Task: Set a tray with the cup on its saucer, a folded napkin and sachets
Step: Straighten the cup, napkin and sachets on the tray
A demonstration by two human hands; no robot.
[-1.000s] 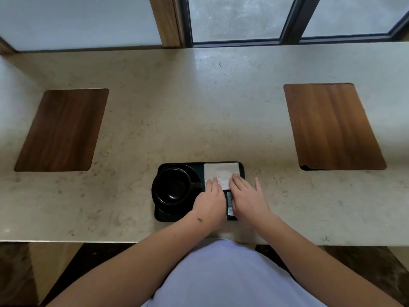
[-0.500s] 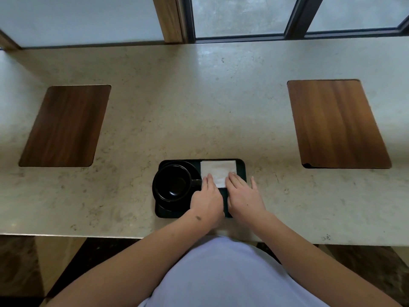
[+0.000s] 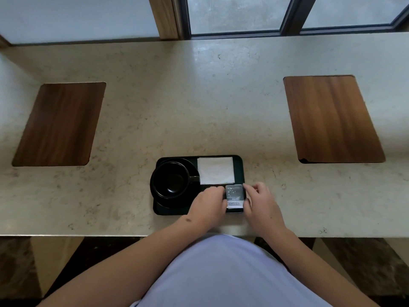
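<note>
A dark rectangular tray (image 3: 239,161) lies near the counter's front edge. On its left half a black cup (image 3: 171,180) stands on a black saucer (image 3: 177,201), handle pointing right. A folded white napkin (image 3: 215,170) lies flat in the tray's far right corner. Just in front of it a grey sachet (image 3: 233,193) with a white end rests on the tray. My left hand (image 3: 208,203) has curled fingers against the sachet's left edge. My right hand (image 3: 261,204) touches its right edge with fingertips. Whether more sachets lie under the top one is hidden.
The beige stone counter (image 3: 199,96) carries two wooden inlays, one at the left (image 3: 59,125) and one at the right (image 3: 332,119). Windows and a wooden post (image 3: 168,16) run along the far edge. The front edge lies right below the tray.
Both hands have pulled back off the napkin toward me and now flank the sachet. The napkin lies fully uncovered, and the sachet shows between the hands.
</note>
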